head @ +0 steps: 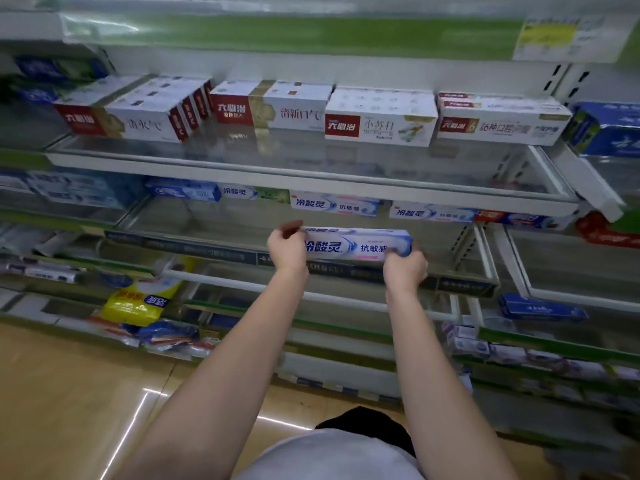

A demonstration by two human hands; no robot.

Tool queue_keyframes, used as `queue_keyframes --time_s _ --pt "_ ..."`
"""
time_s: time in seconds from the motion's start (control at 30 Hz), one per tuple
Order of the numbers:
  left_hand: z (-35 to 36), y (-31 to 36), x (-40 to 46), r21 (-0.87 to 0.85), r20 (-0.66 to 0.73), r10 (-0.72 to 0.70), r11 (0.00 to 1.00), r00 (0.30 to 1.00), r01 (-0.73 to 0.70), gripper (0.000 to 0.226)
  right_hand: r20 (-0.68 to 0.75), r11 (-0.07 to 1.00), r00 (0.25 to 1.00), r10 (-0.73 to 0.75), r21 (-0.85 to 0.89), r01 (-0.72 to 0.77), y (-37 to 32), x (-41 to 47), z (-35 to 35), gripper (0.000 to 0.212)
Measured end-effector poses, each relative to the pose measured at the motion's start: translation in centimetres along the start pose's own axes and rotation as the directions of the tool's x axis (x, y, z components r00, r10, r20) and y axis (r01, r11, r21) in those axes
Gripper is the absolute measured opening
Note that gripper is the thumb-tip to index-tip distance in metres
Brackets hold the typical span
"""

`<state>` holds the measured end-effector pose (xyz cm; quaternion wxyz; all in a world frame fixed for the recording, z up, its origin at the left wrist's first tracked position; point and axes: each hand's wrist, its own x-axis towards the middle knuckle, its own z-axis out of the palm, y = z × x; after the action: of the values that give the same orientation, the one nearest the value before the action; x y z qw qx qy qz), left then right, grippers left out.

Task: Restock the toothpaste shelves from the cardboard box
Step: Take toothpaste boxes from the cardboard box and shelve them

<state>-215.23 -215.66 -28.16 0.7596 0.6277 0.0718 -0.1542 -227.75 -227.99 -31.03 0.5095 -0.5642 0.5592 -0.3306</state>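
We hold one blue-and-white toothpaste box [358,244] level between two hands, in front of the middle shelf's front edge [214,249]. Our left hand [286,247] pinches its left end; our right hand [406,268] curls round its right end. Behind it, four similar boxes line that shelf. Above, the upper shelf [311,180] carries red-and-white boxes along its back edge.

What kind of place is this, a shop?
Most likely a shop's toothpaste aisle. Tiered shelves carry rows of boxed toothpaste, and both hands hold another box at the shelf.
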Motion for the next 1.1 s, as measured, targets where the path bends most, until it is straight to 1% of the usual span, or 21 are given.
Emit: queue_keyframes --time_s 0.07,0.13,0.2,0.23,0.27,0.33,0.4,0.43,0.47,0.5,0.53,0.57,0.6,0.63,0.67,0.7,0.73,0.77,0.83,0.9,1.1 --pt "0.7 0.8 1.5 -0.003 -0.024 -0.023 1.0 0.999 0.023 0.018 0.017 0.998 0.999 -0.037 -0.056 0.037 0.4 2.1 1.8 0.039" --pt "1.1 1.3 3.0 -0.01 -0.013 -0.018 1.0 1.0 0.017 0.012 0.061 0.983 0.996 -0.071 -0.165 0.08 -0.9 2.3 2.3 0.037" --pt "0.9 1.0 4.2 0.045 0.011 -0.011 0.999 1.0 0.011 0.017 0.105 0.919 0.991 -0.086 -0.376 0.12 -1.4 2.1 2.7 0.039" --pt "0.7 0.6 4.7 0.084 0.016 -0.023 0.996 1.0 0.022 0.019 0.11 0.883 0.991 -0.073 -0.454 0.116 -1.3 2.1 2.8 0.04" --pt "0.6 0.2 5.1 0.13 0.005 -0.029 0.991 1.0 0.028 0.017 0.111 0.87 0.991 -0.073 -0.479 0.118 -1.0 2.2 2.9 0.041" --pt "0.5 -0.6 5.1 0.198 -0.08 0.011 0.98 0.997 0.005 0.012 0.137 0.87 0.987 -0.086 -0.472 0.141 -0.7 2.6 3.1 0.042" --pt "0.2 -1.2 5.0 0.254 -0.178 0.057 0.967 0.982 -0.011 0.013 0.149 0.898 0.985 -0.092 -0.415 0.147 -0.4 3.0 3.4 0.044" --pt "0.2 -1.4 4.9 0.287 -0.19 0.07 0.958 0.979 -0.012 0.013 0.131 0.928 0.988 -0.08 -0.353 0.122 -0.3 2.9 3.6 0.044" --pt "0.3 -1.5 4.8 0.351 -0.158 0.104 0.936 0.982 -0.043 0.009 0.098 0.955 0.993 -0.071 -0.281 0.096 -0.2 2.9 3.7 0.043" --pt "0.5 -1.5 5.0 0.459 -0.065 0.162 0.881 0.985 -0.115 0.004 0.067 0.972 0.995 -0.069 -0.219 0.082 -0.3 2.5 3.7 0.042" --pt "0.9 -1.5 5.0 0.601 0.069 0.223 0.768 0.972 -0.219 0.004 0.059 0.979 0.995 -0.079 -0.184 0.088 -0.3 2.2 3.9 0.038" --pt "1.2 -1.4 4.9 0.72 0.198 0.251 0.619 0.948 -0.314 0.011 0.078 0.97 0.99 -0.117 -0.206 0.131 -0.1 1.9 4.1 0.031" --pt "1.6 -1.2 4.5 0.802 0.288 0.254 0.463 0.923 -0.378 0.017 0.12 0.94 0.979 -0.162 -0.283 0.191 0.1 1.8 4.3 0.023" --pt "1.9 -1.1 4.1 0.851 0.335 0.247 0.335 0.909 -0.404 0.02 0.19 0.882 0.961 -0.203 -0.39 0.264 0.2 1.6 4.4 0.016" --pt "2.2 -0.9 3.6 0.877 0.355 0.241 0.249 0.903 -0.411 0.022 0.258 0.812 0.939 -0.228 -0.482 0.33 0.2 1.4 4.4 0.01" --pt "2.4 -1.0 3.4 0.889 0.37 0.229 0.193 0.9 -0.415 0.022 0.319 0.755 0.917 -0.239 -0.533 0.382 0.3 1.4 4.5 0.005" --pt "2.8 -1.0 3.1 0.899 0.373 0.206 0.163 0.905 -0.407 0.021 0.376 0.721 0.894 -0.242 -0.547 0.426 0.3 1.4 4.6 0.006" --pt "3.1 -1.2 3.0 0.901 0.381 0.168 0.151 0.909 -0.406 0.02 0.422 0.707 0.871 -0.251 -0.535 0.463 0.4 1.6 4.7 0.015" --pt "4.1 -1.4 3.1 0.902 0.4 0.095 0.137 0.912 -0.41 0.017 0.473 0.728 0.841 -0.263 -0.474 0.495 0.1 1.8 4.9 0.029" --pt "4.6 -1.5 3.5 0.896 0.41 0.093 0.145 0.907 -0.42 0.02 0.509 0.752 0.825 -0.246 -0.437 0.494 -0.4 1.7 5.3 0.035" --pt "4.4 -1.8 5.0 0.916 0.379 0.033 0.127 0.925 -0.38 0.057 0.569 0.723 0.798 -0.199 -0.464 0.511 -1.2 1.9 5.7 0.048"
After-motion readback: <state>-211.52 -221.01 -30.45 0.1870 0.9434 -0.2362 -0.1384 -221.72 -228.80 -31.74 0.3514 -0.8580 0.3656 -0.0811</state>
